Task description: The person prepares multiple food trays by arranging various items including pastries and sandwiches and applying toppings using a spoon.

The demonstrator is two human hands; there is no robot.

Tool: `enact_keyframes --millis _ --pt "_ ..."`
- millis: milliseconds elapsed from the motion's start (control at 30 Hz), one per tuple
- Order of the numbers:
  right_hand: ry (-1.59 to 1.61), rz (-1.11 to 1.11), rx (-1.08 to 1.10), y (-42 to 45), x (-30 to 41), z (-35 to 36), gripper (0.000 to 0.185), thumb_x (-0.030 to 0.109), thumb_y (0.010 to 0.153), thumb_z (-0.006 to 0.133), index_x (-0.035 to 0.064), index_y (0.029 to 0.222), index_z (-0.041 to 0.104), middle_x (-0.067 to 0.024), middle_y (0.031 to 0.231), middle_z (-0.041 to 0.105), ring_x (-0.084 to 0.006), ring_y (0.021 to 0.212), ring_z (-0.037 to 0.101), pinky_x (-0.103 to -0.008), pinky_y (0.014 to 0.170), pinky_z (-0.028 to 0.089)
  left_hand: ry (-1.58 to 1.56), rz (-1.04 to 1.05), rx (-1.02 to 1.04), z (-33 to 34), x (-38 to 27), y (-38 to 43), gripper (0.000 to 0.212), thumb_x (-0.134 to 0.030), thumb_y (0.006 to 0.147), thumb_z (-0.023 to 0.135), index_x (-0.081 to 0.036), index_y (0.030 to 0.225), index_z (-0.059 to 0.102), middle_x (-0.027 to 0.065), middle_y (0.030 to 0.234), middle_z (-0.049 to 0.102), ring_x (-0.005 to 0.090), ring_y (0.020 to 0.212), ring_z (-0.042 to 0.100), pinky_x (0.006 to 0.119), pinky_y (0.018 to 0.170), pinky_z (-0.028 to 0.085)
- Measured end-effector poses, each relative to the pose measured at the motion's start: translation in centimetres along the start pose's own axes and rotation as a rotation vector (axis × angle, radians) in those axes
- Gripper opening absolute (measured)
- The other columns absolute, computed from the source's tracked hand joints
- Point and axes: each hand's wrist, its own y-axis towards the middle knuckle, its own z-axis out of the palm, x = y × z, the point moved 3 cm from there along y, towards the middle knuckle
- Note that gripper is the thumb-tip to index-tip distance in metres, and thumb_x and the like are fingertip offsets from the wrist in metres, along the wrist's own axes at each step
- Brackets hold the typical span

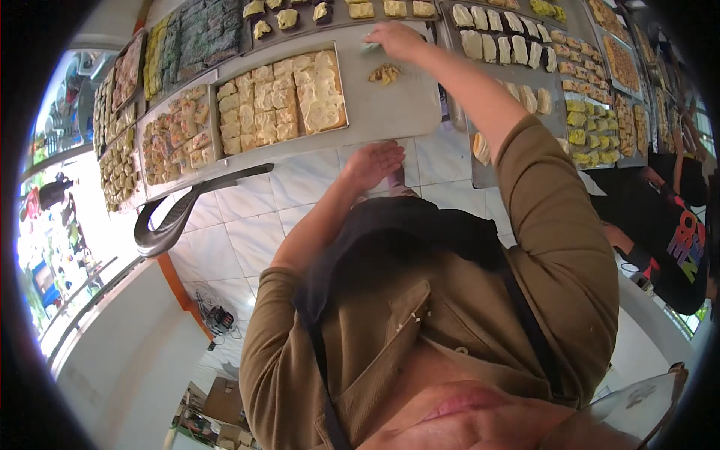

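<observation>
My right hand (394, 42) reaches over a metal tray (402, 112) and pinches a small pale green thing (371, 47), too blurred to name, low over its surface. Just below it lies a small pile of brown and yellow cake scraps (385, 73). To the left of this bare part, a shallow metal pan holds cake pieces with cream-coloured topping (320, 90). My left hand (376, 163) hovers near the front edge of the tray, palm up, fingers extended, with nothing in it.
Trays of cut cakes surround the work area: sprinkled pieces (177, 129), dark grey-green ones (205, 39), white-topped slices (503, 39) and yellow pieces (590, 132). A dark curved strap-like object (163, 225) juts from the table's left front. A person in black (664, 225) stands at right.
</observation>
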Motion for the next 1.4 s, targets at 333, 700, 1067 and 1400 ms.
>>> enact_keyframes --millis 333,700,1067,1400 --pt "-0.09 -0.465 0.169 -4.3 6.9 -1.7 0.025 0.013 0.072 0.046 0.0229 0.089 0.062 -0.0003 0.093 0.054 -0.0225 0.086 0.05 -0.0331 0.074 0.041 0.085 -0.06 0.067 0.9 -1.7 -1.5 0.044 -0.022 0.085 0.032 0.006 0.12 0.031 0.0178 0.12 0.04 0.026 0.106 0.045 0.035 0.091 0.036" --pt "-0.014 0.359 -0.024 -6.3 -3.1 -1.6 0.035 0.004 0.072 0.043 0.014 0.103 0.053 -0.0138 0.099 0.051 -0.0298 0.09 0.052 -0.0377 0.077 0.043 0.062 -0.036 0.05 -0.7 -0.3 -0.4 0.041 -0.021 0.087 0.027 0.005 0.118 0.035 0.0185 0.117 0.044 0.0288 0.109 0.043 0.037 0.092 0.035" --pt "0.053 0.198 0.213 -6.7 6.0 0.8 0.029 0.009 0.071 0.047 0.0134 0.099 0.054 -0.0154 0.099 0.048 -0.0304 0.087 0.053 -0.0364 0.074 0.044 -0.195 0.082 0.004 -1.9 0.4 1.1 0.043 -0.022 0.086 0.024 0.005 0.117 0.036 0.0203 0.12 0.04 0.0321 0.113 0.037 0.039 0.096 0.03" --pt "-0.078 0.072 0.094 -3.4 3.7 -0.1 0.037 0.007 0.073 0.044 0.0202 0.106 0.054 -0.0059 0.098 0.05 -0.0252 0.088 0.051 -0.0343 0.077 0.043 -0.321 0.076 0.156 -2.1 1.3 1.1 0.051 -0.03 0.088 0.016 0.008 0.119 0.031 0.0226 0.123 0.036 0.0342 0.115 0.035 0.04 0.098 0.028"
